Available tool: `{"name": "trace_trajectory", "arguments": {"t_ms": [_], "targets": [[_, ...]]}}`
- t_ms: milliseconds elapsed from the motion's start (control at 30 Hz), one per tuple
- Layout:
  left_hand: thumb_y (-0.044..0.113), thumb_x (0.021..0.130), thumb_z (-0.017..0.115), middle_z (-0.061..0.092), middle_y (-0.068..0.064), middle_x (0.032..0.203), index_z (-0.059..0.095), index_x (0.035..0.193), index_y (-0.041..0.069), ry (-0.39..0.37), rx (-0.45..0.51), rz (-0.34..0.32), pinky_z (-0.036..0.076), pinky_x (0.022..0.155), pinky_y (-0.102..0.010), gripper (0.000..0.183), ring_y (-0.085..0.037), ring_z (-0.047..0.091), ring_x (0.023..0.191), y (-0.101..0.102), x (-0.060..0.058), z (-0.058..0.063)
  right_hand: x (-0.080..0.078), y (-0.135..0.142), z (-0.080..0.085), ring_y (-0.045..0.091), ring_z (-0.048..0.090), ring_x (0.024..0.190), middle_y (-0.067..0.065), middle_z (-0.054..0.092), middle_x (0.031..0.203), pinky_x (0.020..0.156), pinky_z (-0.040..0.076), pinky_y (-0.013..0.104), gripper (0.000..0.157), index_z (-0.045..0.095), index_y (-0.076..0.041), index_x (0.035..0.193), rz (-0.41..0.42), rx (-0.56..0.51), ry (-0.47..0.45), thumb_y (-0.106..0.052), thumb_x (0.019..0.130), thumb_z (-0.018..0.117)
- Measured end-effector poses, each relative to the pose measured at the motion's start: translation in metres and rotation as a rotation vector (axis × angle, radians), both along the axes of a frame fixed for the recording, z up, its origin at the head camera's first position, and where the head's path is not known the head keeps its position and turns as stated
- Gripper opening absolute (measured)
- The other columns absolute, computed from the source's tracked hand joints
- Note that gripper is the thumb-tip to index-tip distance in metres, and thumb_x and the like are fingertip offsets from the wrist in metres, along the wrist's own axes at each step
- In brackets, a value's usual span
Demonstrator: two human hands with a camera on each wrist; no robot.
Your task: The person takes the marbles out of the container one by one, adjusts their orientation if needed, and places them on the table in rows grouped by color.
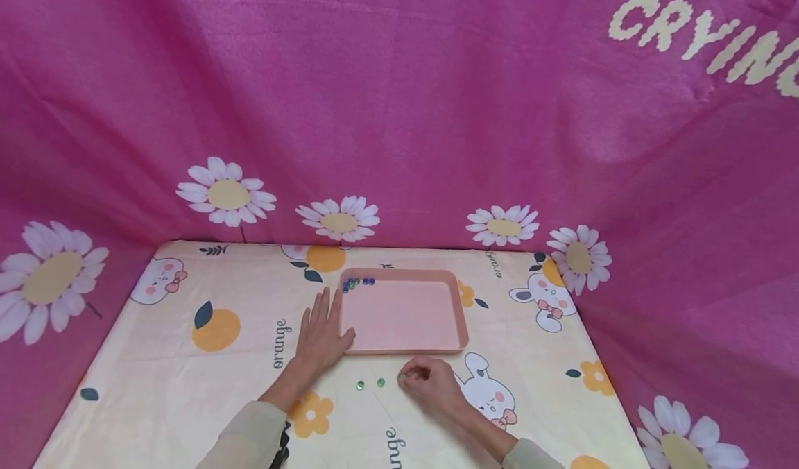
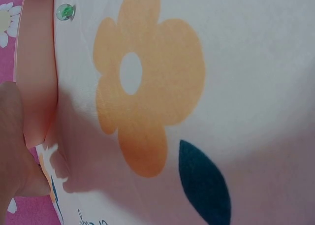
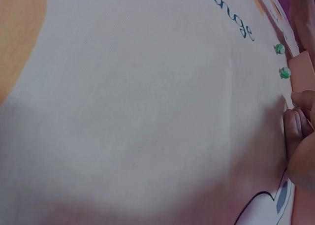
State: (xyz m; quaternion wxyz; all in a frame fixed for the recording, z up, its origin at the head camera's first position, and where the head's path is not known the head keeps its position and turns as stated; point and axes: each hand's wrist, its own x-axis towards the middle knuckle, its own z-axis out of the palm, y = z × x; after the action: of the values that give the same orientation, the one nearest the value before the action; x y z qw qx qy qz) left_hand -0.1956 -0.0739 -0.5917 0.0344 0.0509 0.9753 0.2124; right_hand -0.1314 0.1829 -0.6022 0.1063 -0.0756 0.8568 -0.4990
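In the head view a shallow pink tray [image 1: 399, 316] lies on the cloth, with several blue and green marbles [image 1: 365, 282] gathered in its far left corner. My left hand [image 1: 321, 337] rests at the tray's left side, fingers straight and thumb over the near left corner. Just in front of the tray's near edge, my right hand [image 1: 431, 382] pinches a green marble [image 1: 401, 377] between thumb and fingertips. To its left on the cloth sit two more green marbles, one nearer [image 1: 381, 382] and one farther left [image 1: 360, 385]. The right wrist view shows the right hand's curled fingers [image 3: 295, 126].
A cream cloth [image 1: 162, 386] printed with oranges, flowers and rabbits covers the table. Behind it and along both sides hangs a magenta curtain [image 1: 399, 108] with white daisies. A dark band [image 1: 284, 448] shows at the left wrist.
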Motion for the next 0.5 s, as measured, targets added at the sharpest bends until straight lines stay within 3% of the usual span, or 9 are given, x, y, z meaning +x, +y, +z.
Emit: {"name": "trace_trajectory", "arguments": {"t_ms": [500], "targets": [[0.044, 0.093, 0.057, 0.008, -0.021, 0.165, 0.013, 0.160, 0.004, 0.006, -0.015, 0.002, 0.010, 0.120, -0.054, 0.089, -0.036, 0.007, 0.151, 0.0005, -0.0009, -0.0013, 0.0011, -0.0017, 0.0019, 0.007, 0.061, 0.069, -0.012, 0.066, 0.076, 0.064, 0.053, 0.023, 0.014, 0.075, -0.018, 0.088, 0.065, 0.063, 0.051, -0.007, 0.080, 0.078]]}}
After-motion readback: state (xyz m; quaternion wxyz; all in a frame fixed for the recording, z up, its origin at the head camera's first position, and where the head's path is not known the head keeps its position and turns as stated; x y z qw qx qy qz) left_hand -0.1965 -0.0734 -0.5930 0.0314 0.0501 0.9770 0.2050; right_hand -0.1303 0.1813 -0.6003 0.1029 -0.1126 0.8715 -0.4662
